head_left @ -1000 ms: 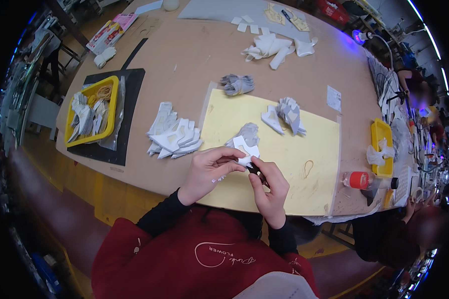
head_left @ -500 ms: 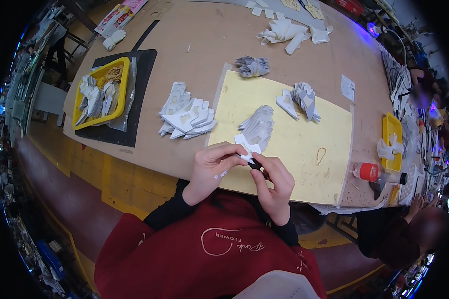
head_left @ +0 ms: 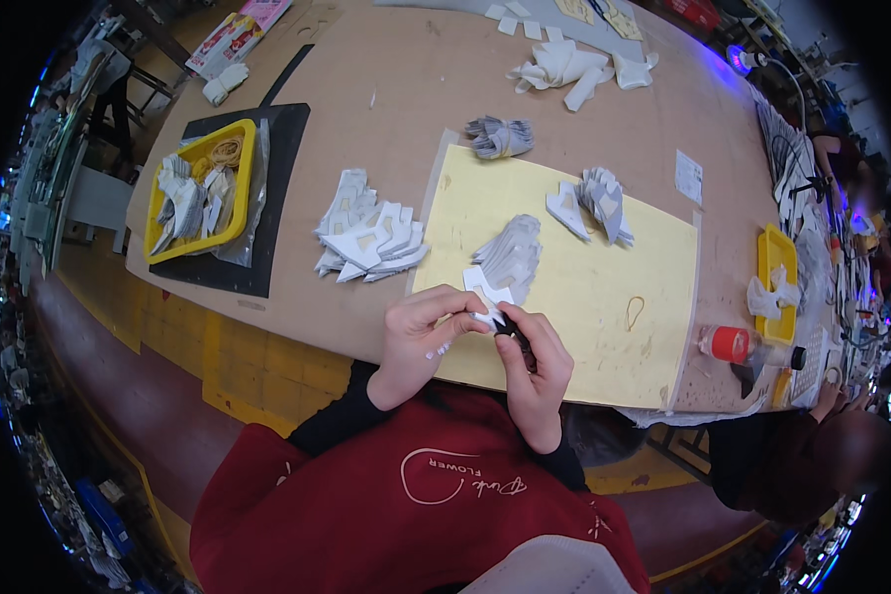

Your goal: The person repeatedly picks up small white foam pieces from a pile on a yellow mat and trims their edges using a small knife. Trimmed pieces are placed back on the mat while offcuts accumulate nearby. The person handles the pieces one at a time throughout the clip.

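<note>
At the near edge of the table (head_left: 356, 129), just over the rim of a yellow sheet (head_left: 589, 342), two bare hands meet over a small white cut-out piece (head_left: 486, 285). The left hand (head_left: 414, 335) pinches the piece's near end between thumb and fingers; a few tiny white bits (head_left: 437, 351) sit on that hand below the thumb. The right hand (head_left: 537, 376) grips a small dark tool (head_left: 510, 330) between thumb and curled fingers, its tip against or just beside the piece; which of the two, I cannot tell.

Beyond the fingers, near the middle of the sheet's left half, lies a fanned stack of grey-white pieces (head_left: 511, 249), and the held piece overlaps its near end in view. By the sheet's far left corner rests a banded grey bundle (head_left: 500, 137). Toward its far edge lie a second bundle (head_left: 605, 205) and a loose group of pieces (head_left: 566, 210) just beside it. A rubber band (head_left: 635, 313) lies nearer the sheet's right edge.

Left of the sheet is a spread pile of white pieces (head_left: 371, 243). Near the table's left edge, a yellow tray (head_left: 248, 183) stands on a black board (head_left: 285, 163). By the right edge lies a clear bottle with a red label (head_left: 731, 344).
</note>
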`<control>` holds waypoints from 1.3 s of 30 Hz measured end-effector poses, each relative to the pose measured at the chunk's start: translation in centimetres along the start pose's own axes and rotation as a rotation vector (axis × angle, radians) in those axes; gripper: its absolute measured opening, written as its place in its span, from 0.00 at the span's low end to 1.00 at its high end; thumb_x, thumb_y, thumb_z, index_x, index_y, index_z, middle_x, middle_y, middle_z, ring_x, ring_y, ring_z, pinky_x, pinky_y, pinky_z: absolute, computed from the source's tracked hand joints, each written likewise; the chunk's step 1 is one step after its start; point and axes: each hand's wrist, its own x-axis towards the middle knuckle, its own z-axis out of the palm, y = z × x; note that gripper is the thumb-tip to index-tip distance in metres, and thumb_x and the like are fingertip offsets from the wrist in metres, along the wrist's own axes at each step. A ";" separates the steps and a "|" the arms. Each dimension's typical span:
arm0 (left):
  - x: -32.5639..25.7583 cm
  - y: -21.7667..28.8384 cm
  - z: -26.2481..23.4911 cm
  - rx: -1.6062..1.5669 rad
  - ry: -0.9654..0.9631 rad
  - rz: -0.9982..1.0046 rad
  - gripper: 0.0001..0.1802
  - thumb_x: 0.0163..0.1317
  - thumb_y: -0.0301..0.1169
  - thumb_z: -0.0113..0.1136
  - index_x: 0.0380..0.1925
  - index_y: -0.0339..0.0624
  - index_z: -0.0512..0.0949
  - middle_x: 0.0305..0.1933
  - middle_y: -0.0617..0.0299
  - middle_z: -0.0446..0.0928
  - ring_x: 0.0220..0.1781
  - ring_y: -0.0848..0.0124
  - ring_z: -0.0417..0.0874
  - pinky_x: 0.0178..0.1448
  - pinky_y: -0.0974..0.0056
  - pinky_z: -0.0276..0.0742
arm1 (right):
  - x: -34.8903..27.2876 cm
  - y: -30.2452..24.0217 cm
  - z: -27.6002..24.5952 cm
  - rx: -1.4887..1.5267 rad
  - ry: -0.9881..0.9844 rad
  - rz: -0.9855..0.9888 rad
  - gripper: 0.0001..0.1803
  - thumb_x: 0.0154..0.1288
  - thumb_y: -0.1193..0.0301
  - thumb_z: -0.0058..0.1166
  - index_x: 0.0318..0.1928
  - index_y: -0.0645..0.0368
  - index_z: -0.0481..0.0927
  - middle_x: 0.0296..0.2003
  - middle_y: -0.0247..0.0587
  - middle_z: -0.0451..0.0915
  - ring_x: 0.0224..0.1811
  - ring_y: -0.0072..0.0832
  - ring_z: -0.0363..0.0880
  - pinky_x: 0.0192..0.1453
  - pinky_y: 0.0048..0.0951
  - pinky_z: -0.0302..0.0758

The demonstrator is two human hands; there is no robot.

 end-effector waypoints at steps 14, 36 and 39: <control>0.6 0.3 -0.1 -0.012 0.008 0.037 0.06 0.57 0.17 0.64 0.36 0.30 0.82 0.31 0.59 0.81 0.32 0.73 0.81 0.36 0.71 0.74 | 0.7 -0.3 -0.6 -0.011 -0.026 -0.143 0.17 0.57 0.84 0.61 0.47 0.61 0.85 0.32 0.42 0.79 0.29 0.27 0.78 0.31 0.23 0.73; -0.2 -0.6 0.0 -0.314 -0.057 -0.051 0.30 0.63 0.15 0.59 0.64 0.34 0.62 0.41 0.56 0.79 0.46 0.73 0.81 0.53 0.69 0.77 | 0.1 0.6 -0.2 0.429 -0.059 0.235 0.12 0.67 0.81 0.53 0.50 0.67 0.81 0.34 0.35 0.75 0.32 0.20 0.71 0.39 0.19 0.68; -0.1 -0.3 -0.1 -0.338 -0.055 -0.110 0.29 0.63 0.15 0.59 0.64 0.35 0.63 0.40 0.57 0.78 0.46 0.74 0.81 0.53 0.69 0.77 | -0.1 1.1 -0.3 0.668 -0.074 0.435 0.13 0.69 0.79 0.53 0.52 0.67 0.80 0.35 0.34 0.75 0.30 0.17 0.68 0.36 0.17 0.64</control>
